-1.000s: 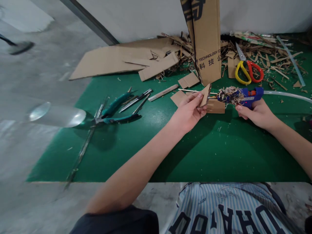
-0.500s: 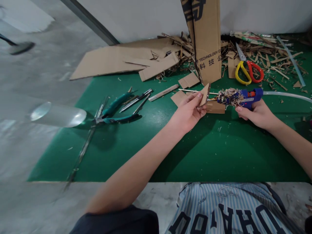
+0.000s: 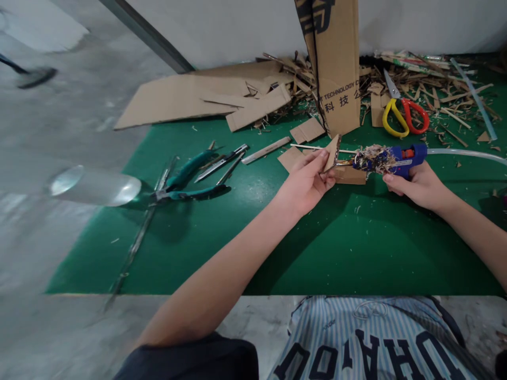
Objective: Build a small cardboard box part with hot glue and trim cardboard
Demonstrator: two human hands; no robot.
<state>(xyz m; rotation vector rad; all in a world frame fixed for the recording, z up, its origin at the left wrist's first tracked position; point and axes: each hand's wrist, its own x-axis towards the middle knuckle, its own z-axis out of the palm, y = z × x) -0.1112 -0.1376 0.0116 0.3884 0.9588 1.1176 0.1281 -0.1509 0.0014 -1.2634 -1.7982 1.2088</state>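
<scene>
Glue gun (image 3: 401,158) in right hand (image 3: 420,184), nozzle (image 3: 344,163) apparently against held cardboard (image 3: 331,154).

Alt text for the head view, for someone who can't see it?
The right hand holds a blue glue gun, its nozzle at the edge of a cardboard piece in the left hand. Scissors and pliers lie on the green table.

You can read "TECHNOLOGY" above "科技公" on the upright cardboard (image 3: 338,68); nearer you than that, your striped shirt's (image 3: 368,330) big letters read unclearly.
</scene>
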